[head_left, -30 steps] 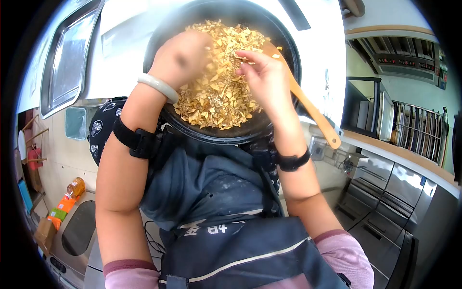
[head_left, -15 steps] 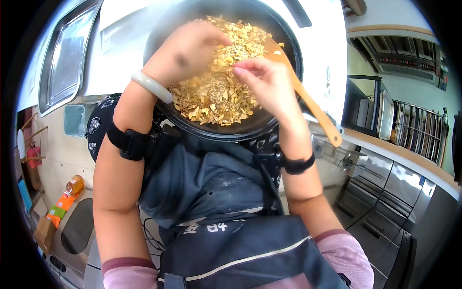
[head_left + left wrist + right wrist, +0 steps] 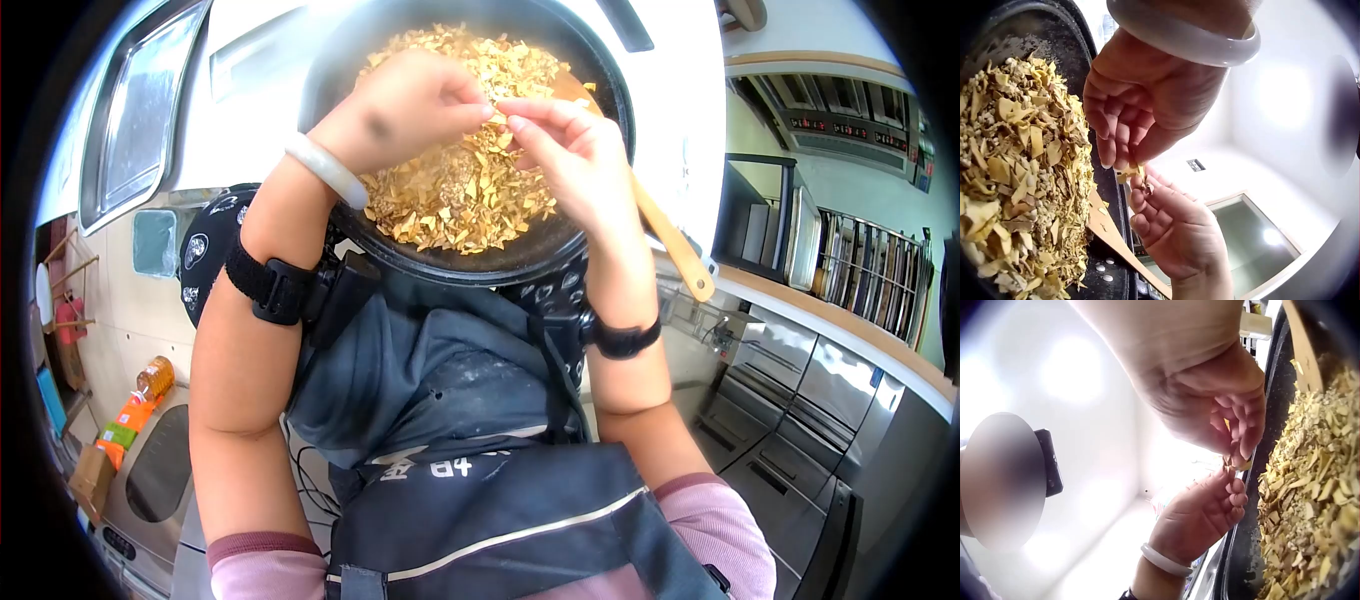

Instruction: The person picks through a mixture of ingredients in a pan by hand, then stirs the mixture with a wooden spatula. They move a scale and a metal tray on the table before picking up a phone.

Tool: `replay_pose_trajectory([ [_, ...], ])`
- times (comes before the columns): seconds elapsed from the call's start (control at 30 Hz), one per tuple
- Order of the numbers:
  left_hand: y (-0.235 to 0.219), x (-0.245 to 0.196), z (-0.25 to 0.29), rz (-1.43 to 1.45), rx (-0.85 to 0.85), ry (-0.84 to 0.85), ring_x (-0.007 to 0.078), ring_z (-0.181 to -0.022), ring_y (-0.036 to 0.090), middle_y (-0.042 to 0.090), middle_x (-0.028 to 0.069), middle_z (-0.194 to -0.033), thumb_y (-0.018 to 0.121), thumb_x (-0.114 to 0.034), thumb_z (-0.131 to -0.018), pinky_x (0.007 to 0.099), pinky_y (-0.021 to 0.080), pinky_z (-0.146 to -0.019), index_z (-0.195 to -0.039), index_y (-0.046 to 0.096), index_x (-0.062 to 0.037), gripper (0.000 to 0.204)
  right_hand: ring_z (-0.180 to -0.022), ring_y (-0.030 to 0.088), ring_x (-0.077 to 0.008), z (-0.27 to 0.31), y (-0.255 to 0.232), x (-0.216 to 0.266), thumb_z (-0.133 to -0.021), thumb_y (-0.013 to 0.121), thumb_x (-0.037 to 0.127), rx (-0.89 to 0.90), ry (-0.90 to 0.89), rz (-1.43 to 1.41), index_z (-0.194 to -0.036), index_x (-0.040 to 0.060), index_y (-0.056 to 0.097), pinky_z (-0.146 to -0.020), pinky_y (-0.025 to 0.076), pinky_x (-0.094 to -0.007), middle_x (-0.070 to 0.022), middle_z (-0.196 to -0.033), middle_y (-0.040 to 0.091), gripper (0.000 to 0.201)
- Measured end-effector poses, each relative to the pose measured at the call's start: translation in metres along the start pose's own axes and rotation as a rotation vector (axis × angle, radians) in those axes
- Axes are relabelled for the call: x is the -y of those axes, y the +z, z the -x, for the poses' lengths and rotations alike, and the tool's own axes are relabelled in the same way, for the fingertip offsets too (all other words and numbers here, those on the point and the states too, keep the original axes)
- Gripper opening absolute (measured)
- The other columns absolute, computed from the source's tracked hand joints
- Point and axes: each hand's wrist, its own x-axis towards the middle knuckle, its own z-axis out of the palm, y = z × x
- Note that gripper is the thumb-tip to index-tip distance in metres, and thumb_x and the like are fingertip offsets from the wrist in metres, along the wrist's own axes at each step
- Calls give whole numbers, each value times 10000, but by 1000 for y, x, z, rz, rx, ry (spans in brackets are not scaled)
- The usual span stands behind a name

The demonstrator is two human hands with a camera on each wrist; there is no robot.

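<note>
One small yellow-brown piece (image 3: 1129, 174) is pinched narrowly between the left hand (image 3: 410, 105) and the right hand (image 3: 580, 165), above a heap of yellow flakes (image 3: 465, 195) in a dark pan (image 3: 606, 75). A wooden spatula (image 3: 670, 235) crosses the pan's rim; a metal tray (image 3: 135, 110) lies further left.

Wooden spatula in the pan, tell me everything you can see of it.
The spatula looks like pale, smooth wood, with a long, narrow handle and a small hole near its end. It lies slantwise, blade in the dark pan among yellow-brown flakes. The handle crosses the rim, apparently leaning on it, and sticks out past it. The right grip hides part of it in the head view.
</note>
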Motion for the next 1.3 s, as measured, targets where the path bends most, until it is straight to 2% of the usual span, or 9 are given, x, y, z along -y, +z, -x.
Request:
replay_pose_trajectory([
  [0.2, 4, 3, -1, 64, 13, -39, 53, -603, 530, 585, -4, -660, 609, -154, -866, 198, 429, -542, -803, 612, 11, 177, -658, 622, -164, 1, 3, 3, -763, 659, 90, -66, -320, 441, -867, 36, 681, -595, 489, -263, -80, -743, 640, 119],
  [0.43, 4, -10, 9, -234, 22, 137, 89, -556, 504, 560, 39, -599, 636, -111, -811, 237, 425, -525, -770, 610, 24, 143, -660, 612, -250, -3, 1, 0, -703, 667, 98, -147, -651, 956, -759, 70, 658, -600, 500, -330, -65, -711, 602, 63],
  [0.63, -1, 1, 9, -222, -96, 90, 149, -579, 553, 575, 90, -634, 635, -56, -779, 279, 462, -570, -839, 645, 6, 87, -673, 615, -272, 2, -16, -4, -723, 666, 132, -42, -444, 834, -807, 117, 681, -615, 500, -360, -79, -733, 599, 87],
  [0.7, -2, 10, 7, -425, -332, 213, 188, -623, 581, 604, 118, -715, 624, -40, -768, 286, 476, -606, -856, 651, 5, 103, -675, 622, -297, 15, -10, 1, -713, 686, 179, 14, -329, 955, -779, 82, 683, -637, 502, -380, -119, -693, 606, 117],
  [0.77, -1, 10, 7, -467, -284, 167, 212, -656, 589, 619, 132, -778, 610, -26, -759, 291, 481, -624, -869, 652, 6, 121, -660, 626, -320, 24, -1, 10, -703, 701, 229, 525, 128, 1170, -731, 20, 668, -650, 505, -398, -163, -663, 614, 213],
  [0.87, 3, 4, 6, -434, -251, 158, 199, -647, 586, 614, 127, -761, 619, -39, -765, 289, 481, -620, -868, 648, 13, 120, -655, 635, -326, 35, 9, -12, -733, 676, 226, 503, -73, 1052, -727, -18, 651, -631, 507, -390, -188, -665, 621, 245],
  [1.0, 2, 0, 9, -370, -204, 147, 166, -638, 579, 613, 115, -746, 642, -72, -771, 273, 479, -617, -878, 645, 23, 142, -641, 645, -284, 26, 3, -11, -756, 633, 124, 115, -10, 615, -793, 8, 668, -616, 503, -356, -161, -709, 647, 127],
  [1.1, 1, 1, 6, -303, -176, 164, 136, -636, 570, 614, 104, -734, 640, -92, -792, 263, 471, -608, -884, 642, 29, 152, -645, 659, -197, 20, -5, -8, -810, 611, 99, 72, 112, 343, -886, -13, 663, -616, 504, -290, -144, -712, 663, 145],
  [1.3, 2, 6, 5, -237, -195, 186, 109, -633, 552, 604, 87, -687, 623, -104, -824, 249, 457, -594, -876, 634, 39, 153, -695, 669, -203, 18, -10, -15, -816, 604, 94, -11, 23, 429, -998, 3, 655, -652, 513, -296, -159, -766, 667, 210],
])
